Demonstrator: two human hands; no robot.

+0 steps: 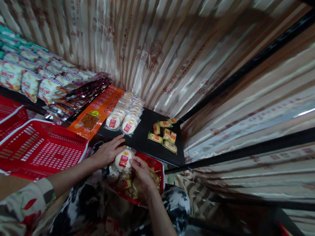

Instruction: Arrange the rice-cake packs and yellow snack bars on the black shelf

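Observation:
A round white bun in a clear packet with a red label (123, 160) is held between both hands, just above a red basket (159, 166) full of packets on my lap. My left hand (108, 151) curls round the packet's left side. On its right edge my right hand (141, 171) pinches it with closed fingers. Just beyond them, on the low black shelf (143, 133), lie two rows of the same bun packets (125, 115) and a few small yellow-wrapped snacks (164, 135).
Flat orange snack packs (99, 113), dark foil packs (78, 94) and rows of white and teal bags (19, 71) fill the shelf to the left. Empty red baskets (37, 149) lie on the floor at left. Striped sheeting forms the back wall, and black frame bars (259, 147) run at right.

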